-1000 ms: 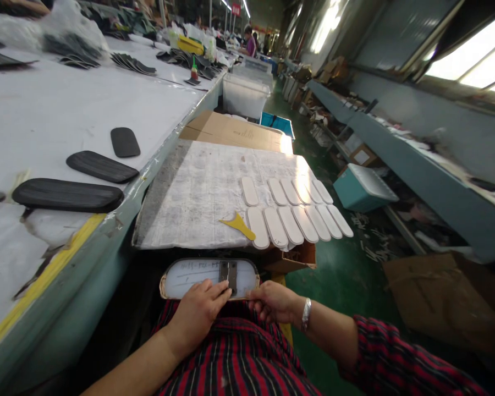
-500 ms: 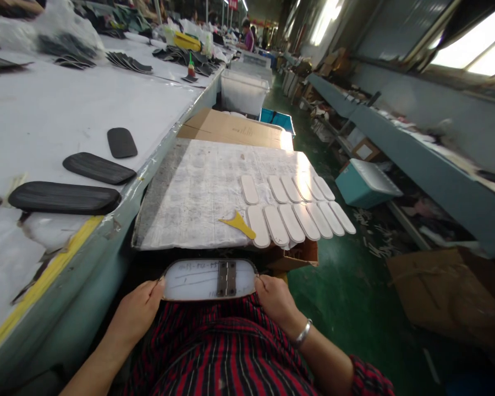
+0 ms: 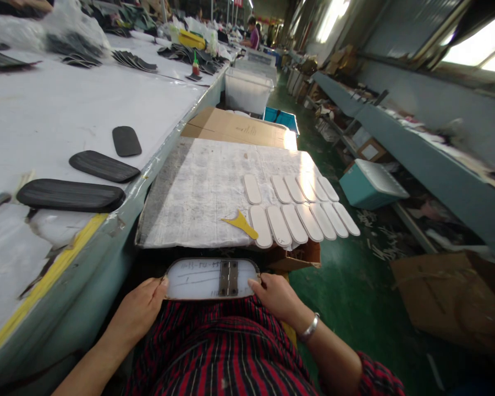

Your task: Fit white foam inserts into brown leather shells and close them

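Note:
Held level in front of my lap is a white oval plate with a metal hinge (image 3: 198, 279), with pencil-like lines and marks on its face and a thin darker edge around it. My left hand (image 3: 142, 305) pinches its left end. At the other end my right hand (image 3: 278, 297) grips the rim, its thumb on the white face near the hinge. Just beyond lies a board covered in white sheeting (image 3: 193, 192). On it are two rows of pale oval pieces (image 3: 278, 225) and a yellow forked scraper-like tool (image 3: 242, 224).
Left, a long white-topped table (image 3: 58, 115) carries dark oval pads (image 3: 70, 195), stacked dark pieces and a small bottle (image 3: 195, 67). A cardboard box (image 3: 301, 256) sits under the board. Teal bin (image 3: 371, 184) and large carton (image 3: 445, 297) stand right. A person (image 3: 253, 36) is far back.
My right thumb has slid inward onto the plate's white face. The view has shifted slightly, moving the surroundings a little to the right. Both hands keep hold of the plate.

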`<state>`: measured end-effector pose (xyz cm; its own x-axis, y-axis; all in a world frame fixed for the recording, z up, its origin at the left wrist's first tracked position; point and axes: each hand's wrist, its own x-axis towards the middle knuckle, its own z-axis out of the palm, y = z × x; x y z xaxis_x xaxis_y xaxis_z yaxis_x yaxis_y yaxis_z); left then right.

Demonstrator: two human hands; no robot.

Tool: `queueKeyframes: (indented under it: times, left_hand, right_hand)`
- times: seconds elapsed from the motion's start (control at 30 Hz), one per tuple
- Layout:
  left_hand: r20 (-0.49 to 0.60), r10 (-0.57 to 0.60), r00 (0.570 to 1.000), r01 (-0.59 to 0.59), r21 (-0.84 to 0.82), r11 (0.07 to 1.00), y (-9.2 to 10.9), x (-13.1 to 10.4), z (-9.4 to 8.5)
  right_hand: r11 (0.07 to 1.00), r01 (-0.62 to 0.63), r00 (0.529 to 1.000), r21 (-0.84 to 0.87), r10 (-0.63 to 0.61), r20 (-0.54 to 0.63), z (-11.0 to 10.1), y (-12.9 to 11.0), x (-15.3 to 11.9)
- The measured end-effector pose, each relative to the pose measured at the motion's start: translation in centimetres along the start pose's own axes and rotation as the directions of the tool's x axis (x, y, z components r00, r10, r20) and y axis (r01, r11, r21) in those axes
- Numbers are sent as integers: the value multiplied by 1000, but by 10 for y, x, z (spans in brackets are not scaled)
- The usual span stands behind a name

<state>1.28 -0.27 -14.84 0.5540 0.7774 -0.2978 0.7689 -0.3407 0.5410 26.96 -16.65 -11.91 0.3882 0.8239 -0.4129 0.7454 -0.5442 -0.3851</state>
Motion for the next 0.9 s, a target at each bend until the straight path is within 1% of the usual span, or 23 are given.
queueKeyframes:
  times: [0.07, 0.13, 0.2, 0.27, 0.33, 0.4, 0.43, 0.47, 0.53, 0.63, 0.7, 0.8, 0.9]
  left_hand:
    - [58, 4, 998, -4, 3, 1000, 0, 2, -5]
    - [85, 4, 996, -8, 47, 999, 1, 4, -11]
    - [91, -9, 996, 0, 101, 995, 2, 7, -17]
    - [89, -29, 996, 19, 108, 994, 4, 9, -24]
    - [100, -26, 995, 21, 55, 998, 5, 11, -30]
    - [139, -38, 990, 48, -75, 996, 6, 11, -33]
    - [170, -51, 984, 77, -153, 985, 6, 11, -34]
    - [209, -82, 974, 132, -241, 962, 6, 12, -34]
    - [250, -122, 961, 201, -320, 926, 4, 14, -33]
    - [256, -158, 954, 245, -357, 901, 3, 17, -31]
    - [262, -170, 950, 262, -374, 889, 3, 17, -30]
    - [272, -178, 946, 275, -378, 884, 4, 16, -28]
    - [258, -166, 952, 251, -342, 905, 2, 17, -26]
  right_hand:
    - [995, 24, 998, 101, -29, 53, -3, 3, -3]
    - [992, 13, 998, 127, -22, 67, -4, 5, -4]
    - [998, 0, 999, 70, -4, 48, -4, 4, -2]
    - [1000, 7, 1000, -8, -6, 27, -3, 2, 1]
    - [998, 25, 1000, -64, -24, 15, -2, 0, 3]
    - [995, 33, 999, -91, -33, 10, -1, 0, 6]
    - [995, 36, 999, -92, -35, 16, 0, 0, 7]
    - [996, 34, 999, -83, -32, 27, 1, 2, 9]
    - [999, 27, 997, -19, -25, 70, 3, 7, 15]
    - [996, -3, 991, 87, -9, 134, 6, 13, 21]
    - [993, -20, 989, 113, 3, 149, 8, 15, 22]
    - [992, -38, 990, 119, 21, 139, 8, 15, 21]
    - [993, -43, 992, 113, 29, 124, 6, 11, 18]
